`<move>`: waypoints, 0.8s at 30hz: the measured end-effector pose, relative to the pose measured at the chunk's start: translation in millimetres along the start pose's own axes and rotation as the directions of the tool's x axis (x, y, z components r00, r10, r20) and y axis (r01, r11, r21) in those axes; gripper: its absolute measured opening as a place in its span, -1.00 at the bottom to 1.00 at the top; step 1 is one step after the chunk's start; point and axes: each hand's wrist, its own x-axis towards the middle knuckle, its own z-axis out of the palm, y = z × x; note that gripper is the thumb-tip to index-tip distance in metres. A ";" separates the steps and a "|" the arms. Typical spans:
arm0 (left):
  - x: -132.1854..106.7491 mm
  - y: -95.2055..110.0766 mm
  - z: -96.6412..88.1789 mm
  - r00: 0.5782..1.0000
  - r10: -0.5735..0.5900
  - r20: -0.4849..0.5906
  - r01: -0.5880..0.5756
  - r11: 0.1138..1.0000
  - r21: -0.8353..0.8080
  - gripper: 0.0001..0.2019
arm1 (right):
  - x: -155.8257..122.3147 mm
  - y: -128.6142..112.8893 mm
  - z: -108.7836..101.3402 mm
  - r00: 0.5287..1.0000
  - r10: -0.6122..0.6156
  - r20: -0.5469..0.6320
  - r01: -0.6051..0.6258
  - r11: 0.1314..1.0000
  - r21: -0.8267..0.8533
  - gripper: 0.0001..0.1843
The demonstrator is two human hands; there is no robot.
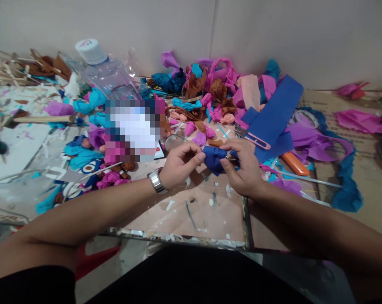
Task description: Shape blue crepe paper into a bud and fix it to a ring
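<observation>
A piece of dark blue crepe paper (213, 160), gathered and creased, is held above the table between both hands. My left hand (182, 164), with a metal watch at the wrist, pinches its left edge between thumb and fingers. My right hand (244, 168) grips the bunched right end, where my fingers partly hide it. Just beyond the right hand lie pink-handled thread snips (257, 141). They rest by a wide flat strip of blue crepe paper (277, 105).
Crumpled pink, purple, teal and brown paper pieces (220, 90) crowd the back. A clear bottle (110, 78) stands at the left behind a blurred phone (135, 131). An orange-handled tool (295, 164) lies right, and a hammer (41, 119) far left. The table's front edge (184, 240) is near my body.
</observation>
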 end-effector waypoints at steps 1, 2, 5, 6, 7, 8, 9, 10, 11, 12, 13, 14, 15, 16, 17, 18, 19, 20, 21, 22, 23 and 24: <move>-0.1 0.1 0.0 1.000 0.001 -0.010 -0.001 1.000 -0.004 -0.61 | 0.1 -0.4 -0.2 1.000 -0.003 -0.001 0.003 1.000 0.007 -0.79; -0.2 0.3 0.1 1.000 0.000 -0.016 0.000 1.000 -0.007 -0.61 | 0.2 -0.6 -0.4 1.000 -0.004 -0.001 0.004 1.000 0.011 -0.80; -0.8 1.1 0.5 1.000 -0.018 0.004 0.018 0.999 -0.029 -0.62 | -0.5 -0.4 -0.8 1.000 0.003 0.001 -0.003 1.000 0.009 -0.80; -1.0 1.4 0.5 1.000 -0.027 0.010 0.027 0.999 -0.037 -0.62 | -0.8 0.0 -0.8 1.000 0.007 0.001 -0.007 1.000 0.010 -0.80; -1.1 1.6 0.6 0.999 -0.032 0.014 0.032 0.999 -0.039 -0.62 | -1.3 0.4 -0.8 1.000 0.010 0.000 -0.010 1.000 0.014 -0.80; -1.2 1.8 0.5 0.999 -0.033 0.013 0.033 0.999 -0.034 -0.63 | -1.7 0.8 -0.7 1.000 0.012 -0.002 -0.012 1.000 0.019 -0.80; -1.1 1.8 0.4 0.999 -0.031 0.007 0.031 0.999 -0.025 -0.63 | -2.0 1.2 -0.6 1.000 0.017 -0.005 -0.017 1.000 0.026 -0.81; -1.0 1.8 0.3 1.000 -0.027 0.002 0.027 1.000 -0.014 -0.63 | -2.2 1.5 -0.5 1.000 0.023 -0.008 -0.023 0.999 0.032 -0.81; -0.9 1.7 0.3 1.000 -0.024 -0.001 0.024 1.000 -0.005 -0.63 | -2.2 1.6 -0.3 0.999 0.031 -0.012 -0.030 0.999 0.035 -0.81; -0.8 1.5 0.2 1.000 -0.023 -0.002 0.023 1.000 0.001 -0.63 | -2.2 1.7 -0.2 0.999 0.039 -0.015 -0.039 0.999 0.035 -0.81; -0.7 1.4 0.1 1.000 -0.025 -0.002 0.025 1.000 0.006 -0.63 | -2.1 1.8 -0.1 0.999 0.047 -0.017 -0.046 0.998 0.033 -0.81; -0.8 1.2 0.1 1.000 -0.031 -0.002 0.031 0.999 0.008 -0.64 | -1.9 1.9 0.0 0.998 0.054 -0.018 -0.053 0.998 0.030 -0.81; -0.8 1.1 0.1 0.999 -0.037 0.001 0.037 0.999 0.011 -0.64 | -1.8 2.0 0.2 0.998 0.058 -0.017 -0.057 0.998 0.030 -0.81; -1.0 1.1 0.2 0.999 -0.045 0.005 0.045 0.999 0.013 -0.64 | -1.7 2.2 0.3 0.998 0.059 -0.017 -0.058 0.998 0.033 -0.80; -1.2 1.0 0.3 0.998 -0.055 0.010 0.055 0.998 0.009 -0.64 | -1.6 2.5 0.4 0.998 0.057 -0.019 -0.056 0.998 0.040 -0.80; -1.4 0.9 0.5 0.998 -0.067 0.015 0.067 0.998 -0.005 -0.65 | -1.5 2.7 0.5 0.998 0.056 -0.022 -0.055 0.997 0.050 -0.80; -1.6 0.7 0.7 0.997 -0.074 0.017 0.075 0.997 -0.031 -0.66 | -1.5 2.9 0.5 0.998 0.055 -0.024 -0.053 0.997 0.058 -0.81; -1.8 0.5 0.9 0.997 -0.074 0.014 0.075 0.995 -0.062 -0.68 | -1.4 3.0 0.4 0.998 0.054 -0.024 -0.052 0.997 0.059 -0.81; -2.1 0.1 1.0 0.998 -0.064 0.006 0.064 0.994 -0.091 -0.70 | -1.4 3.0 0.2 0.998 0.052 -0.018 -0.051 0.997 0.054 -0.82; -2.4 -0.3 1.1 0.999 -0.041 -0.002 0.040 0.993 -0.108 -0.72 | -1.3 2.8 0.1 0.999 0.049 -0.006 -0.049 0.998 0.042 -0.82; -2.8 -0.8 1.1 1.000 -0.008 -0.001 0.008 0.994 -0.107 -0.73 | -1.3 2.5 -0.1 0.999 0.043 0.013 -0.044 0.999 0.026 -0.82; -3.3 -1.3 1.0 1.000 0.029 0.012 -0.028 0.995 -0.091 -0.73 | -1.4 2.2 -0.3 0.999 0.033 0.035 -0.033 0.999 0.008 -0.82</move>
